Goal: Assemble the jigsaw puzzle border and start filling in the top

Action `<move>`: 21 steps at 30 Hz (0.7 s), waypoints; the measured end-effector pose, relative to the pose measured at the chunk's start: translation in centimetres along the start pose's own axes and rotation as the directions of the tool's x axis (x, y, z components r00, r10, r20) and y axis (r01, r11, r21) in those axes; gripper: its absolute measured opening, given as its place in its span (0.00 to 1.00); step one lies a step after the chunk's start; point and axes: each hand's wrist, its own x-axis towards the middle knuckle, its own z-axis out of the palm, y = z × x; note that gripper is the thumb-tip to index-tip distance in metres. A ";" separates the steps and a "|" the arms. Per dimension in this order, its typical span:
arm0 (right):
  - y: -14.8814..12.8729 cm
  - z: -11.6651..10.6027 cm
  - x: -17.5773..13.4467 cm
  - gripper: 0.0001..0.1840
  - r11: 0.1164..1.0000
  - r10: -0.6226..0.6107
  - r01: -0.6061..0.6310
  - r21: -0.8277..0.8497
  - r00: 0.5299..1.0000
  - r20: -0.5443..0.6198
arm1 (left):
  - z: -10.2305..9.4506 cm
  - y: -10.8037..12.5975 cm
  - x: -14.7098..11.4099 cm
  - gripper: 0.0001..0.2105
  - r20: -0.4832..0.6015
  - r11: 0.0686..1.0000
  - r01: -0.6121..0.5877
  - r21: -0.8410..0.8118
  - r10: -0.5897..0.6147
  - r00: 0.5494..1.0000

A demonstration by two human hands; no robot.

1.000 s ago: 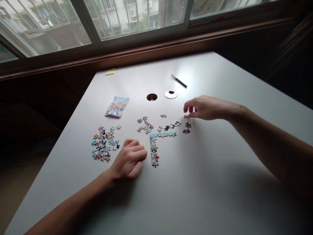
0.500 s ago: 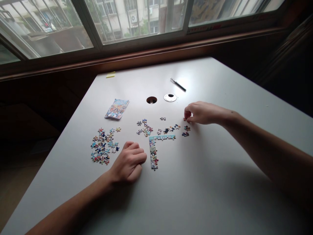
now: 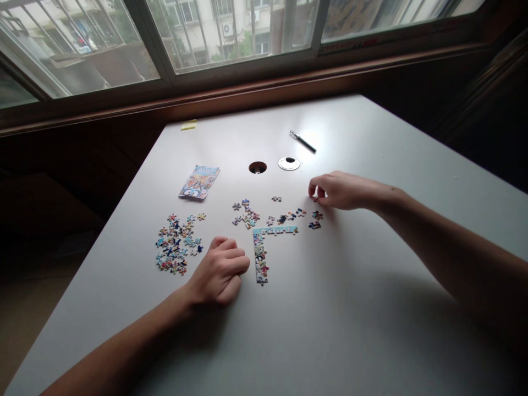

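Right hand [image 3: 344, 191] has fingertips pinched down on a small loose jigsaw piece [image 3: 314, 197] at the far right of the scattered row. Left hand [image 3: 220, 271] is curled into an empty fist, resting just left of the assembled L-shaped corner strip [image 3: 260, 247] — likely bracing. Unsorted multicoloured piece pile [image 3: 176, 243] sits left; printed puzzle packet [image 3: 199, 181] lies flat, contents not visible.

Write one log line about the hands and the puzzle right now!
left hand: curled fist resting on table beside joined corner strip | right hand: fingertips pinching at loose puzzle piece | piece pile: far left
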 end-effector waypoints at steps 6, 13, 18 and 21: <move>-0.2 -0.2 0.0 0.08 0.999 -0.017 0.016 -0.037 1.000 -0.020 | 0.0 0.1 0.0 0.06 0.003 1.000 0.019 0.007 -0.019 1.000; -0.9 -0.3 -0.4 0.13 0.999 0.034 -0.034 -0.041 0.999 -0.002 | -0.1 0.1 -0.1 0.07 0.001 0.999 0.035 0.004 -0.035 0.999; -0.9 -0.3 -0.3 0.11 0.999 0.014 -0.014 -0.042 1.000 0.003 | -0.1 0.2 0.0 0.07 -0.001 0.999 0.042 -0.008 -0.042 0.999; -0.9 -0.4 -0.3 0.09 0.999 0.003 -0.002 -0.034 1.000 0.004 | -0.1 0.2 0.0 0.08 0.005 0.999 0.046 -0.016 -0.046 0.999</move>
